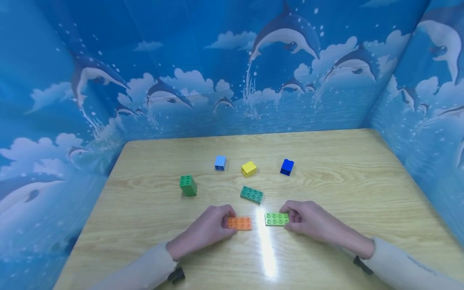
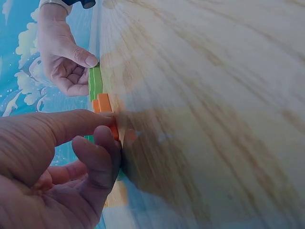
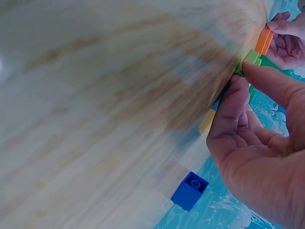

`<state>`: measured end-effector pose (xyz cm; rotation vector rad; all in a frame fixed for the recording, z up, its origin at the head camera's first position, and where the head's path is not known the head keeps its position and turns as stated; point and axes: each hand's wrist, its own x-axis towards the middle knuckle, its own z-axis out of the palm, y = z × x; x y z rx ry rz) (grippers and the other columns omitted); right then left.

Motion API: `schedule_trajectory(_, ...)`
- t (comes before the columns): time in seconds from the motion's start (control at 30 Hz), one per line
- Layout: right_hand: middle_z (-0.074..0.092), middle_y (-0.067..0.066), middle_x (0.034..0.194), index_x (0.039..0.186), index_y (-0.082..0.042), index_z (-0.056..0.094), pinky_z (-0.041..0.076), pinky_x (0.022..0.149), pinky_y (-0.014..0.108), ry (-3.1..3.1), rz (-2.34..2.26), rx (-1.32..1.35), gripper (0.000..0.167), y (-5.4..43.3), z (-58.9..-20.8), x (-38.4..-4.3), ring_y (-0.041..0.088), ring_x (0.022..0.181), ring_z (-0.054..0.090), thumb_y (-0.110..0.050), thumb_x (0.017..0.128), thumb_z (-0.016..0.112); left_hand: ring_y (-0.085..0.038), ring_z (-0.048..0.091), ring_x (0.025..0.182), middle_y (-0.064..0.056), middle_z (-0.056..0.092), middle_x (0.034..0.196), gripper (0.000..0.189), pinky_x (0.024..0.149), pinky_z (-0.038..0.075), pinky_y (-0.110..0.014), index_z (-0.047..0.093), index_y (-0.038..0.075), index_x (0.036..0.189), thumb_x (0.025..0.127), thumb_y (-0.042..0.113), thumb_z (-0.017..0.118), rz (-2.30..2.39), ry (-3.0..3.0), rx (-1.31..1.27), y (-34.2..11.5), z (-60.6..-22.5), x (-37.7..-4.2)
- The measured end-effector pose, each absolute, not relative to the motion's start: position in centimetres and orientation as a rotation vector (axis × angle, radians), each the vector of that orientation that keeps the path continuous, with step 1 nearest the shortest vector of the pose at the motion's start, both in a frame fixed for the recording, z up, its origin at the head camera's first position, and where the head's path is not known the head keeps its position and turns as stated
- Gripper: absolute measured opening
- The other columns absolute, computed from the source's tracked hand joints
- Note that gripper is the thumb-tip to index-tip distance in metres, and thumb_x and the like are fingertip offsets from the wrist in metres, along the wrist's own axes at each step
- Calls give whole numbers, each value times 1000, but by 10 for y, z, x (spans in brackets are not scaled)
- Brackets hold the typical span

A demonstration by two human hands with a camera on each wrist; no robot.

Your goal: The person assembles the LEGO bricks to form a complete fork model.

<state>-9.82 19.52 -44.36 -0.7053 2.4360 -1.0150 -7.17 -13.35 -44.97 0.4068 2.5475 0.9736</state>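
My left hand (image 1: 214,224) pinches the left end of an orange building brick (image 1: 241,223), which lies flat with its studs up on the table. Facing it across a narrow gap is a light green brick (image 1: 275,219), also studs up, whose right end my right hand (image 1: 305,218) holds between thumb and fingers. In the left wrist view the orange brick (image 2: 104,104) shows past the thumb of that hand. The right wrist view has the light green brick (image 3: 251,58) partly hidden by fingertips. Just behind both lies a dark green flat brick (image 1: 251,194).
A tall green brick (image 1: 188,185) stands at the left. Farther back are a light blue brick (image 1: 220,162), a yellow brick (image 1: 249,168) and a dark blue brick (image 1: 287,167). Dolphin-printed sheets (image 1: 203,104) enclose the wooden table (image 1: 145,169) at the back and sides.
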Motion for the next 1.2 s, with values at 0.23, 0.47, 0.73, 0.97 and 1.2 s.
schedule_trajectory(0.23, 65, -9, 88, 125, -7, 72, 56, 68, 27, 2405, -1026, -705, 35, 192, -442, -100, 8, 78, 61, -14, 94, 86, -10, 59, 65, 6, 62, 78, 34, 58, 53, -26, 73, 3, 118, 88, 7, 89, 1001, 2554, 412, -130, -451, -72)
schedule_trajectory(0.47, 65, -9, 89, 128, -7, 71, 58, 70, 28, 2362, -1050, -715, 37, 187, -445, -100, 9, 79, 63, -13, 94, 85, -12, 60, 64, 5, 63, 77, 35, 57, 53, -27, 73, 3, 119, 88, 5, 89, 1033, 2512, 370, -126, -450, -73)
schedule_trajectory(0.73, 65, -10, 88, 127, -6, 72, 58, 71, 28, 2372, -1070, -771, 36, 183, -445, -101, 8, 78, 63, -13, 94, 85, -11, 60, 64, 6, 62, 77, 36, 58, 54, -26, 73, 3, 120, 88, 5, 89, 1020, 2528, 394, -121, -450, -75)
schedule_trajectory(0.97, 65, -11, 86, 124, -7, 72, 57, 68, 27, 2374, -1049, -770, 34, 177, -444, -102, 7, 75, 62, -11, 93, 86, -11, 60, 64, 6, 63, 77, 36, 57, 54, -26, 73, 3, 121, 88, 5, 89, 1010, 2527, 402, -119, -451, -77)
schedule_trajectory(1.2, 65, -11, 85, 123, -6, 72, 58, 67, 27, 2375, -1060, -790, 34, 176, -446, -102, 7, 74, 62, -10, 92, 86, -11, 60, 64, 6, 63, 76, 36, 57, 53, -26, 73, 3, 120, 88, 6, 89, 993, 2525, 393, -118, -450, -77)
